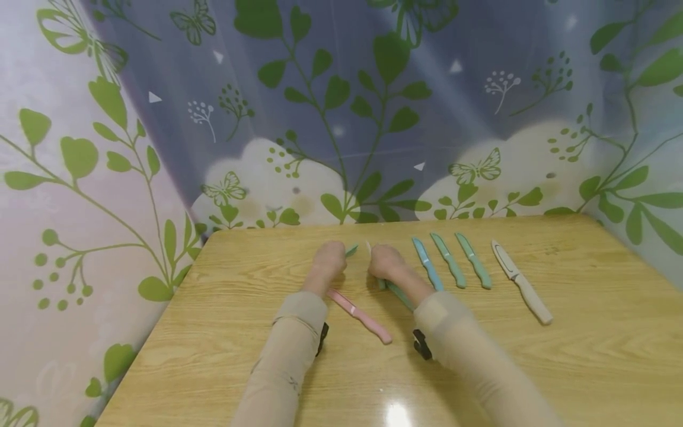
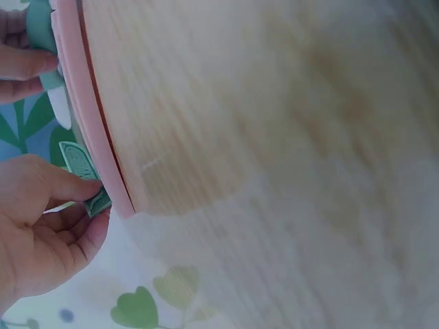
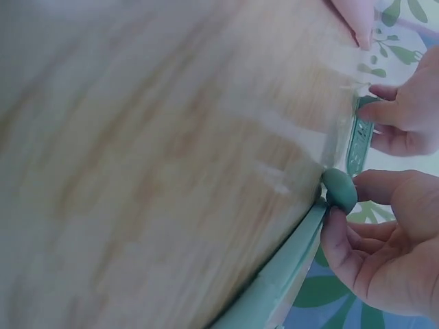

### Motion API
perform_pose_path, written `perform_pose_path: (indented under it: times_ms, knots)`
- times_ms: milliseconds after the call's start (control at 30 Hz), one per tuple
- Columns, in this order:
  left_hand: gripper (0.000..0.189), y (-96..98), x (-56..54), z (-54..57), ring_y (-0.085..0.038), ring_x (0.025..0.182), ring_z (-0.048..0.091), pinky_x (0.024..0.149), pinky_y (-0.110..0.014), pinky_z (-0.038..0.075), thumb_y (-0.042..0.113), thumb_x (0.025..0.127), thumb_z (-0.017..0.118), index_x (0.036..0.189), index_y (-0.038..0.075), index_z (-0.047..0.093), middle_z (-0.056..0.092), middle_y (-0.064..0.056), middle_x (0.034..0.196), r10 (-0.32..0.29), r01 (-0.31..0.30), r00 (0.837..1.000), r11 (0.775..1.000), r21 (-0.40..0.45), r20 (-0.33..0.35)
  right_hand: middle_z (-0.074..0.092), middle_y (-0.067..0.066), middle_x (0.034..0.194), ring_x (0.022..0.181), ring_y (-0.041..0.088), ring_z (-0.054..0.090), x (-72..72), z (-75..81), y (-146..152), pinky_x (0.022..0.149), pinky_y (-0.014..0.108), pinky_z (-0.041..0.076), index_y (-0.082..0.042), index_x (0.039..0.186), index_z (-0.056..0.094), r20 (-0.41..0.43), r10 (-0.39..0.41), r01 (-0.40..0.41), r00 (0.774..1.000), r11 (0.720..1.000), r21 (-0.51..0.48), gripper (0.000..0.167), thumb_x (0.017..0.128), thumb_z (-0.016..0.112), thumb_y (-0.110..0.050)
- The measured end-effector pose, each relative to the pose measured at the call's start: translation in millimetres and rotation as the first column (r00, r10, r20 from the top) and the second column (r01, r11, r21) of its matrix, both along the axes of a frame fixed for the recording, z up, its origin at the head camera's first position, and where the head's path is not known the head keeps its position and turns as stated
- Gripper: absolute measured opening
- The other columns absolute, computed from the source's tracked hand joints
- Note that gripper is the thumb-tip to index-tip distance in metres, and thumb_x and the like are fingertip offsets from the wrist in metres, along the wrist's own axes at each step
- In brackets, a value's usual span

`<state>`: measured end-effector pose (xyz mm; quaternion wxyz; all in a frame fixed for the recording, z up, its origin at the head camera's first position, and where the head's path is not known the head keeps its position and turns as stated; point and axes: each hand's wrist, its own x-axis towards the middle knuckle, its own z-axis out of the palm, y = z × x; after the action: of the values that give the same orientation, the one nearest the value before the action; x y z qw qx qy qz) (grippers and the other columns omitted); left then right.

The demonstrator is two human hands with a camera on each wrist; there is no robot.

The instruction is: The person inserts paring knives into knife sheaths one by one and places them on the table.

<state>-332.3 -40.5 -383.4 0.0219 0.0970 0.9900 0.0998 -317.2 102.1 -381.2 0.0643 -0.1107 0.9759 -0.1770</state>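
Note:
My left hand [image 1: 329,260] pinches a green blade sheath [image 2: 79,161] between thumb and fingers, above the far part of the table. Beside it on the right, my right hand [image 1: 385,262] grips the green handle [image 3: 339,192] of a small knife whose pale blade [image 2: 60,108] points away from me. Blade and sheath are apart. A pink knife [image 1: 363,317] lies slanted on the table just nearer to me than the hands. Partly hidden under the right forearm is another green knife [image 1: 400,295], lying on the table.
Right of the hands a blue knife [image 1: 427,264], a green knife [image 1: 448,261], a second green knife [image 1: 474,261] and a larger cream knife [image 1: 522,281] lie in a row on the wooden table [image 1: 213,332]. A leaf-patterned curtain [image 1: 341,118] hangs behind the far edge.

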Motion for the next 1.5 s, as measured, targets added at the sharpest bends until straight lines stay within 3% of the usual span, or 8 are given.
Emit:
perform_pose_path:
  times_ms: [100,300,467,667,767,900,1133,1500]
  knots:
    - [0.005,-3.6,1.7,0.5,-0.023,0.079,0.06,0.069,-0.03,0.053,0.0,0.084,0.061,0.089,-0.001,0.062,0.062,-0.01,0.085,0.019,-0.02,1.0,0.998,0.051,0.016,0.053,0.007,0.062,0.052,0.017,0.049,-0.2,-1.1,3.5,0.047,0.024,0.043,-0.005,0.059,0.053,-0.027,0.015,-0.015,1.0,1.0,-0.001,0.017,0.074,0.056,0.003]
    - [0.018,-11.0,-2.3,6.0,-0.025,0.076,0.059,0.071,-0.033,0.052,0.013,0.089,0.062,0.095,-0.004,0.06,0.06,-0.012,0.082,0.047,-0.044,0.999,0.982,0.185,-0.013,0.047,0.005,0.06,0.05,0.016,0.044,1.8,2.0,14.9,0.045,0.023,0.038,-0.008,0.059,0.045,-0.021,-0.015,0.012,1.0,0.992,-0.127,0.024,0.081,0.055,-0.003]
    - [0.013,-17.2,-7.4,16.4,-0.017,0.056,0.045,0.052,-0.024,0.044,0.005,0.085,0.06,0.075,-0.003,0.056,0.05,-0.006,0.065,0.086,-0.067,0.996,0.926,0.371,-0.034,0.035,-0.002,0.053,0.042,0.008,0.03,7.9,6.0,24.0,0.04,0.019,0.027,-0.005,0.068,0.044,0.009,-0.015,0.017,1.0,0.956,-0.294,0.018,0.084,0.051,-0.007]
    - [0.01,-25.7,-7.1,30.0,-0.019,0.067,0.051,0.057,-0.023,0.047,0.0,0.085,0.054,0.089,-0.008,0.059,0.057,-0.012,0.079,0.109,-0.083,0.994,0.774,0.628,-0.002,0.056,0.009,0.077,0.05,0.011,0.039,18.4,10.5,28.6,0.045,0.02,0.033,0.012,0.113,0.048,0.057,-0.028,0.052,0.998,0.879,-0.474,0.034,0.09,0.05,-0.012]
    - [0.019,-29.9,-5.5,34.6,-0.025,0.078,0.057,0.068,-0.03,0.052,0.003,0.088,0.056,0.102,-0.01,0.058,0.061,-0.02,0.095,0.11,-0.113,0.993,0.689,0.716,0.051,0.063,0.016,0.095,0.067,0.016,0.053,22.2,10.9,29.6,0.053,0.022,0.042,0.01,0.117,0.049,0.045,-0.056,0.071,0.997,0.861,-0.503,0.037,0.091,0.05,-0.016]
    - [0.022,-35.4,-3.6,39.0,-0.021,0.076,0.057,0.069,-0.029,0.053,0.006,0.088,0.059,0.105,-0.008,0.057,0.061,-0.019,0.097,0.12,-0.151,0.988,0.604,0.783,0.098,0.064,0.017,0.089,0.077,0.026,0.058,29.9,11.9,32.3,0.057,0.026,0.046,0.005,0.109,0.054,0.037,-0.085,0.091,0.996,0.815,-0.573,0.031,0.091,0.05,-0.02]
    - [0.02,-41.8,2.3,44.5,-0.016,0.07,0.056,0.07,-0.028,0.053,0.005,0.088,0.06,0.103,-0.009,0.057,0.06,-0.014,0.09,0.1,-0.166,0.986,0.516,0.841,0.133,0.059,0.02,0.077,0.051,0.014,0.045,45.7,12.0,39.8,0.046,0.021,0.037,0.006,0.101,0.057,0.031,-0.075,0.077,0.997,0.747,-0.661,0.026,0.092,0.052,-0.018]
    - [0.023,-37.2,18.5,46.9,-0.016,0.069,0.059,0.076,-0.031,0.054,0.002,0.088,0.059,0.106,-0.011,0.054,0.059,-0.011,0.085,0.002,-0.184,0.981,0.338,0.923,0.195,0.059,0.017,0.071,0.046,0.011,0.043,72.6,16.2,34.8,0.042,0.019,0.036,0.001,0.095,0.058,-0.017,0.007,-0.017,1.0,0.707,-0.707,0.019,0.092,0.056,-0.018]
